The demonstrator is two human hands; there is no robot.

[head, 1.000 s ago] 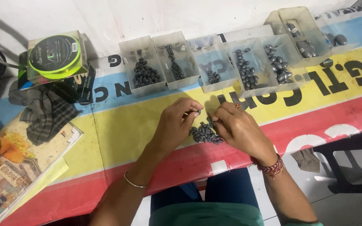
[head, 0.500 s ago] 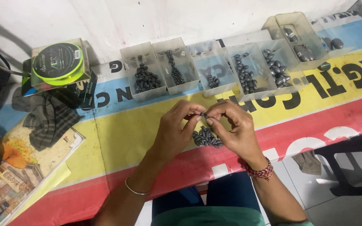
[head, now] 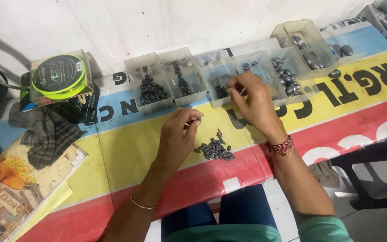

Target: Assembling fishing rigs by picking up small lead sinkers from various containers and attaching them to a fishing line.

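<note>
Whatever the left hand [head: 182,130] pinches is too small to tell. The right hand [head: 251,96] hides part of a clear tray [head: 265,62] behind it.

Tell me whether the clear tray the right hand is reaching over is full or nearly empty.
Nearly empty. The tray under the right hand holds only a few dark sinkers in one corner.
</note>
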